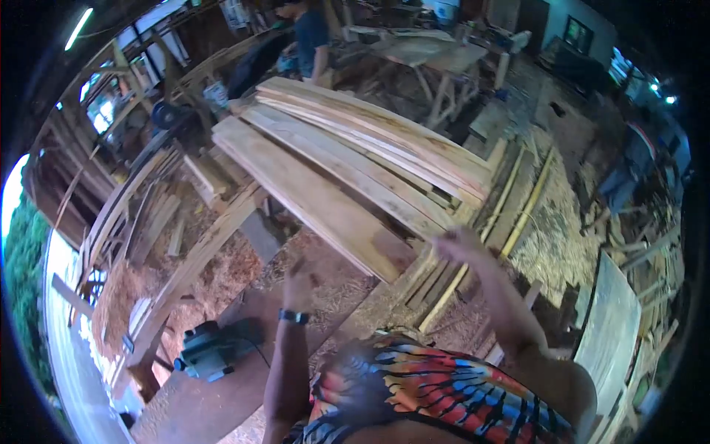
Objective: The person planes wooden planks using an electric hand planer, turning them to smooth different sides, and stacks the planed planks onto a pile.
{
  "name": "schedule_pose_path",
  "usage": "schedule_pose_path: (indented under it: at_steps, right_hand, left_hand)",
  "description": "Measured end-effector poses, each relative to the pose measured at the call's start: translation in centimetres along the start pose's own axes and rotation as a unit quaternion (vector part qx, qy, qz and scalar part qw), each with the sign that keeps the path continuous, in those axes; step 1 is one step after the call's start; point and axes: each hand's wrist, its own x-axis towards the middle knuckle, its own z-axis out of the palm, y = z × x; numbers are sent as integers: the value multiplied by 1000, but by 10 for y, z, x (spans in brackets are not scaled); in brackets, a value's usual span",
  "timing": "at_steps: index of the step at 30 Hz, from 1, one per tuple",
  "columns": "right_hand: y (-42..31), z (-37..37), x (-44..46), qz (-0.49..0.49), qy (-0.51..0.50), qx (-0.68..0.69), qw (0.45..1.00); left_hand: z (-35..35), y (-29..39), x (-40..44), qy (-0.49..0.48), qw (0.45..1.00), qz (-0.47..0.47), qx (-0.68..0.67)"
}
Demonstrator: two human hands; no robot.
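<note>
My right hand (pixel 457 246) is at the near right end of a long plank (pixel 347 166) in the stack. It overlaps the plank's end, but blur hides whether the fingers grip it. My left hand (pixel 297 287), with a dark band on the wrist, hangs over the dusty brown work surface (pixel 222 403). Motion smears its fingers, and I see nothing in it. Beyond it lies a wide plank (pixel 310 196) with a dark patch near its closer end. A green electric hand planer (pixel 214 351) rests on the work surface, left of my left wrist.
More boards (pixel 370 122) are piled behind. Yellowish poles (pixel 529 203) lie to the right, beside sawdust (pixel 555 255). A person in a dark shirt (pixel 310 41) stands at the far end; another person (pixel 629 166) is at the right. A wooden table (pixel 429 55) stands at the back.
</note>
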Motion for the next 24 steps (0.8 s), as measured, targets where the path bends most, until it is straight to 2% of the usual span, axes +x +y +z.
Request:
schedule_pose_path:
  at_steps: [1, 2, 4, 6, 8, 9, 12, 15, 16, 18, 20, 22, 24]
  right_hand:
    - [2, -21, 12, -130, 83, -41, 987]
    - [-4, -42, 33, -93, 145, -132, 976]
    - [28, -68, 97, -209, 341, -229, 887]
    - [41, -96, 139, -194, 377, -353, 834]
    - [42, -115, 160, -163, 326, -420, 831]
    - [39, -122, 167, -148, 298, -453, 827]
    - [33, -135, 185, -127, 144, -341, 920]
    - [39, -132, 186, -249, 142, -289, 913]
    - [41, -129, 184, -240, 150, -302, 911]
    - [13, -103, 117, -219, 161, -330, 904]
    - [14, -74, 76, -182, 161, -313, 918]
    - [40, -53, 52, -212, 223, -357, 882]
    - [57, -45, 15, -214, 202, -307, 905]
  left_hand:
    - [-2, 5, -8, 30, 998, -29, 47]
    - [-1, 7, -14, 29, 997, -41, 60]
    - [-1, 12, -23, 32, 994, -56, 88]
    - [4, 14, -31, 45, 993, -78, 81]
    - [25, 23, -46, 83, 989, -88, 86]
    - [18, 22, -44, 51, 987, -102, 114]
    - [12, 20, -46, 28, 987, -105, 120]
    - [15, 24, -49, 31, 989, -100, 107]
    - [16, 25, -46, 33, 989, -99, 106]
    - [20, 19, -40, 38, 989, -99, 100]
    - [30, 11, -28, -4, 993, -98, 65]
    - [50, 11, -16, -53, 992, -103, 46]
    - [78, 12, -5, -109, 987, -115, 40]
